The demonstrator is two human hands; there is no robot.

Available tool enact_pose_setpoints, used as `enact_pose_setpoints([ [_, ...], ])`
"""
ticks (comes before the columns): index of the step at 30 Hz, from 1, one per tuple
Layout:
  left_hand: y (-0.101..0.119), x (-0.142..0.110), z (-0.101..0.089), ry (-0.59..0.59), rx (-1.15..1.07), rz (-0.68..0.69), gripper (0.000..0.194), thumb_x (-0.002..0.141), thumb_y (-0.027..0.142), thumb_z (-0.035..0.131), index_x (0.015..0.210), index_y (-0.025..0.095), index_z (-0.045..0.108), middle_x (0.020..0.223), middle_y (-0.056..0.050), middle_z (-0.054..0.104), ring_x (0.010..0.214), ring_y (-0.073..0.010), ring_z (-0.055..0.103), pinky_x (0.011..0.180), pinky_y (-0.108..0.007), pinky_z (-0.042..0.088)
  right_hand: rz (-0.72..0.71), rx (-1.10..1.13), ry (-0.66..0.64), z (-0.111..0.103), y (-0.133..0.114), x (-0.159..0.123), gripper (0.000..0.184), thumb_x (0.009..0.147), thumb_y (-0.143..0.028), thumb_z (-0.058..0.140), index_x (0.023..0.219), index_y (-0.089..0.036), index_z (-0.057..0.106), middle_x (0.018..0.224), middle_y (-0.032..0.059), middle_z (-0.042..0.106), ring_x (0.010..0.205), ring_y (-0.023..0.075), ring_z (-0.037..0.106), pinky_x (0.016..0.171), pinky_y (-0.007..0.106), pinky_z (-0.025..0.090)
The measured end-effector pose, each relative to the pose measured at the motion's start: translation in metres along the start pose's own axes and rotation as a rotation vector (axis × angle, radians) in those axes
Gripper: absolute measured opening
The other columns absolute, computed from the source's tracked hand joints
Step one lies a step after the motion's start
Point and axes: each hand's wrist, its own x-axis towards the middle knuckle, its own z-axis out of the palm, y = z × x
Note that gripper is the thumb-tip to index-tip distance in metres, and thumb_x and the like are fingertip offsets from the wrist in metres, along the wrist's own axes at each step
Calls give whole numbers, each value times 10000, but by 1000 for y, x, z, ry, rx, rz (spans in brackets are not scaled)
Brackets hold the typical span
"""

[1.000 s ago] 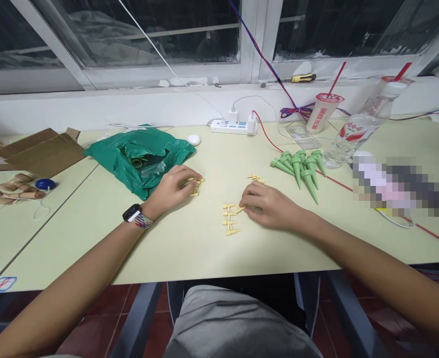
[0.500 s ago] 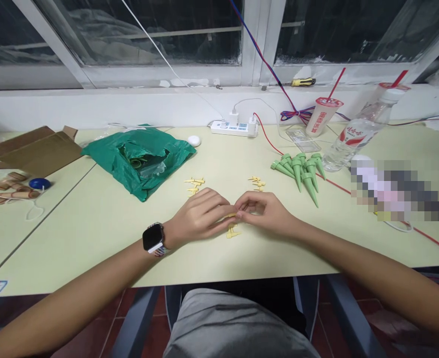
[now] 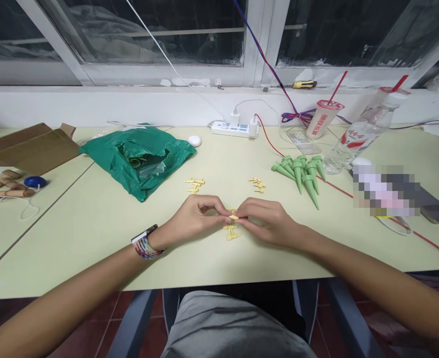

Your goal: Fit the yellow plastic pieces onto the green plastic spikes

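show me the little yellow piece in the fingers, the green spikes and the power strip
small yellow plastic piece (image 3: 234,217), head view, point on the part showing between the fingers
green plastic spikes (image 3: 298,176), head view, point on the body of one spike in the pile
white power strip (image 3: 234,131), head view, point on its casing

Right of the dark green plastic bag (image 3: 137,164) lay pale yellow pegs (image 3: 231,236) and light green spikes (image 3: 298,174) on a pale yellow-green tabletop (image 3: 92,238); below the bag, a woven bracelet (image 3: 145,247) showed multicoloured stripes.
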Motion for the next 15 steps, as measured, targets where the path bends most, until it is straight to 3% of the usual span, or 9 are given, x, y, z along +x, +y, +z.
enact_pose_setpoints([
  [3,0,2,-1,-23,-124,-109,220,868,358,842,813,154,782,853,-83,808,805,-178,754,728,-266,586,-143,-78,-5,-2,0,0,118,1040,-153,602,1074,-175,713,938,102,737,866,184,690,735,310,581],
  [8,0,11,-3,-139,-263,-160,260,864,367,847,810,131,754,765,-81,778,712,-162,731,683,-270,590,-234,-255,-71,-7,7,0,188,1050,-136,544,1046,-200,721,956,108,728,859,192,681,723,319,585],
  [12,3,13,-5,-178,-252,-102,255,942,358,770,822,136,736,721,-78,763,666,-164,725,652,-285,597,-231,-311,-51,-7,13,0,231,1039,-134,546,1059,-254,742,971,97,752,860,203,686,705,349,583],
  [15,8,9,-6,-68,-40,38,229,976,348,727,859,153,754,763,-74,778,688,-163,729,657,-278,593,-145,-182,24,-6,12,1,140,1025,-198,624,1051,-247,754,974,93,768,879,209,714,744,366,606],
])
